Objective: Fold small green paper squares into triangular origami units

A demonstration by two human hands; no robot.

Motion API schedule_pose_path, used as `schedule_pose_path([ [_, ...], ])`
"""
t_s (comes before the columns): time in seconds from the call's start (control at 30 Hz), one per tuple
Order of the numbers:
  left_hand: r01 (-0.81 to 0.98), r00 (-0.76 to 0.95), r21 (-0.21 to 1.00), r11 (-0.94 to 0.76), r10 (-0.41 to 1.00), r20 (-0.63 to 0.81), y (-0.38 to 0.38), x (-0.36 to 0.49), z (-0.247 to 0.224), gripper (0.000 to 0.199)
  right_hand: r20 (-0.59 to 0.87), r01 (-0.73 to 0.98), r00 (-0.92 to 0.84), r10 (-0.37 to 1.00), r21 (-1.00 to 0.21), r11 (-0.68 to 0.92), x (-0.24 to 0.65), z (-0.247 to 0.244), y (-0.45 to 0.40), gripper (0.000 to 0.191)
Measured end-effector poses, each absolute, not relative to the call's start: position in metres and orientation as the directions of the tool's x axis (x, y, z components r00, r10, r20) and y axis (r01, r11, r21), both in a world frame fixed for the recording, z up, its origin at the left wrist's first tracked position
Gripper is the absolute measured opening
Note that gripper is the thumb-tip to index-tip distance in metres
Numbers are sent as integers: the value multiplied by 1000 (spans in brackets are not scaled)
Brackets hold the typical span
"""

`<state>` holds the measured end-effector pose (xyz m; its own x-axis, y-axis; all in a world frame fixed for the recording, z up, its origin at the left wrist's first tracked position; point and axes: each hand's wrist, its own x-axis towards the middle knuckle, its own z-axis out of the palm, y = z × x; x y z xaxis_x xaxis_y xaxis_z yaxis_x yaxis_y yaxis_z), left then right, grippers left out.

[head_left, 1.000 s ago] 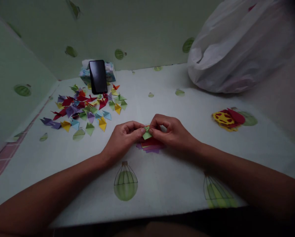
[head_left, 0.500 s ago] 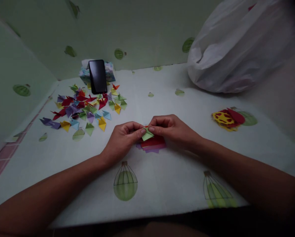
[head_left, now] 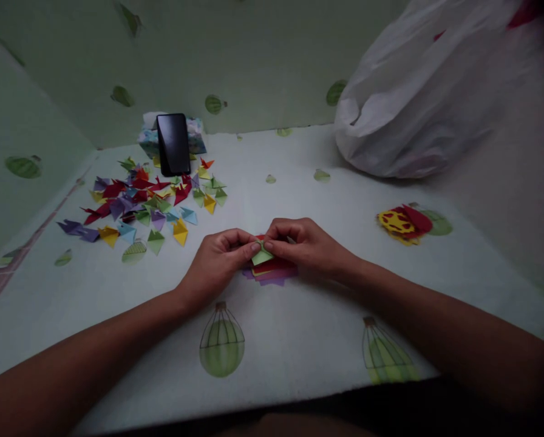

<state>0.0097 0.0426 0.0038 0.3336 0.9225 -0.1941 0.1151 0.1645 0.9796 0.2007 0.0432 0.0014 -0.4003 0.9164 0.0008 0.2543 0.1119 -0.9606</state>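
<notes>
A small folded piece of light green paper point(head_left: 261, 255) is pinched between both hands at the middle of the table. My left hand point(head_left: 224, 258) is closed on its left side, thumb on top. From the right, my right hand point(head_left: 306, 246) grips it with thumb and bent fingers. The fingertips of the two hands nearly meet and hide the paper's upper part. Right below lies a stack of red, pink and purple paper sheets point(head_left: 274, 274), partly covered by the hands.
Many small folded paper pieces point(head_left: 156, 241) spread over the table's left side. Behind them a black phone point(head_left: 173, 145) leans on a tissue box point(head_left: 197, 136). Yellow and red paper cutouts point(head_left: 397, 223) lie at right, below a large white plastic bag point(head_left: 404, 103).
The whole view has shifted, so the table and things on it appear slightly further left. Both hands still hold the green paper, with only a slight change in its angle.
</notes>
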Motion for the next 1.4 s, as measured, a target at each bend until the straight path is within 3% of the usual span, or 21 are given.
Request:
schedule_pose_path([
  [0.17, 145, 287, 978, 149, 940, -186, 42, 9, 6, 18, -72, 145, -445, 893, -989, -8, 203, 2, 45, 20],
  [0.47, 105, 298, 977, 188, 931, -211, 43, 9, 2, 18, -34, 259, -403, 915, -963, 79, 200, 1, 43, 13],
  [0.73, 66, 304, 971, 228, 923, -237, 42, 9, 2, 17, -59, 191, -407, 912, -981, 22, 199, 0, 43, 19],
  [1.0, -83, 409, 944, 318, 875, -259, 42, 10, -3, 19, -54, 244, -350, 935, -969, 35, 196, 0, 40, 18],
  [1.23, 19, 342, 964, 264, 905, -255, 43, 9, -2, 20, 26, 307, -329, 944, -942, 133, 196, -2, 39, 18],
  [1.4, 13, 336, 967, 254, 910, -243, 42, 11, -1, 20, -104, 122, -371, 923, -991, -63, 198, 0, 40, 24],
])
